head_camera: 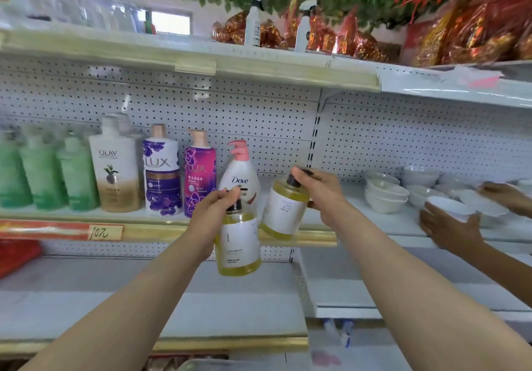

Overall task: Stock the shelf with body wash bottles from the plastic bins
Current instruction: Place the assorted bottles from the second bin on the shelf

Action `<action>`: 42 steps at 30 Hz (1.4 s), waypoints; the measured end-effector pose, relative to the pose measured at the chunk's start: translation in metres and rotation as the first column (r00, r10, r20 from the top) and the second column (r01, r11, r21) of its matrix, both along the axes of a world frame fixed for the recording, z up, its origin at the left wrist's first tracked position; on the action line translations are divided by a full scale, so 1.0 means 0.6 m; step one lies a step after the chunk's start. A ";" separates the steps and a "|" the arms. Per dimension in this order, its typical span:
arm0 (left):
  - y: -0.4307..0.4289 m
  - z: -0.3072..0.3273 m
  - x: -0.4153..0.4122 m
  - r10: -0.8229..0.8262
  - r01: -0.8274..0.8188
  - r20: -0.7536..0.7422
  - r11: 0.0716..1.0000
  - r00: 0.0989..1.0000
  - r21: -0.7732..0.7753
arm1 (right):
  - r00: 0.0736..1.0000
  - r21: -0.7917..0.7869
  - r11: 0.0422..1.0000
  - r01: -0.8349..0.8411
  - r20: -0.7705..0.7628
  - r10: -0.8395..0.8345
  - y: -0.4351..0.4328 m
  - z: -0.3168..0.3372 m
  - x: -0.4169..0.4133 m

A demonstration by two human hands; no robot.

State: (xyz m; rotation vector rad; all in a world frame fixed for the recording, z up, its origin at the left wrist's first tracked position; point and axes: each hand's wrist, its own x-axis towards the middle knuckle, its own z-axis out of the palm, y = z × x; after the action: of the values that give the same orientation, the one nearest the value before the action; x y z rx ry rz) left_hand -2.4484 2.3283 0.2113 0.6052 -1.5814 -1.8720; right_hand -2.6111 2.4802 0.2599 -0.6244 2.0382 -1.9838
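Observation:
My left hand [214,212] grips the dark pump top of a yellow body wash bottle [239,244] with a white label, hanging upright in front of the shelf edge. My right hand [319,189] grips the dark cap of a second yellow bottle [283,209], tilted, its base at the middle shelf [288,197] lip. Behind them a white Dove bottle [240,174] stands on that shelf, with two purple Lux bottles [162,172], an Olay bottle [115,169] and green bottles [43,174] to its left.
White bowls [385,192] are stacked on the shelf to the right, where another person's hands [449,226] handle a bowl. A top shelf holds spray bottles [254,19] and red-gold packs. A lower shelf [172,298] lies below. A bin rim [201,366] shows at the bottom edge.

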 end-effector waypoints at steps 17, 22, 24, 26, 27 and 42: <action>-0.070 0.001 -0.092 0.046 -0.047 -0.033 0.998 0.998 -0.032 | 0.966 0.240 0.964 -0.118 -0.196 0.167 -0.117 -0.033 -0.189; -0.069 -0.005 -0.109 0.043 -0.044 -0.035 0.999 0.998 -0.027 | 0.959 0.245 0.953 -0.177 -0.176 0.223 -0.119 -0.050 -0.215; -0.068 -0.008 -0.114 0.045 -0.046 -0.028 0.999 0.999 -0.022 | 0.944 0.285 0.925 -0.251 -0.142 0.299 -0.113 -0.050 -0.226; -0.066 -0.011 -0.119 0.050 -0.051 -0.024 0.999 0.998 -0.014 | 0.904 0.408 0.857 -0.314 -0.147 0.402 -0.111 -0.050 -0.232; -0.065 -0.013 -0.120 0.056 -0.056 -0.022 0.998 0.998 -0.011 | 0.887 0.473 0.826 -0.307 -0.172 0.429 -0.112 -0.049 -0.231; -0.041 -0.022 -0.113 0.038 -0.037 -0.016 0.999 0.999 0.003 | 0.935 0.476 0.862 -0.172 -0.197 0.295 -0.133 -0.069 -0.235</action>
State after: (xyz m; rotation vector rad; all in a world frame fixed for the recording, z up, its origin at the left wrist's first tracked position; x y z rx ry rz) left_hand -2.5161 2.3034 0.1983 0.6151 -1.5466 -1.8476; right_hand -2.7519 2.4006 0.2184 -1.0113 2.3311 -1.2735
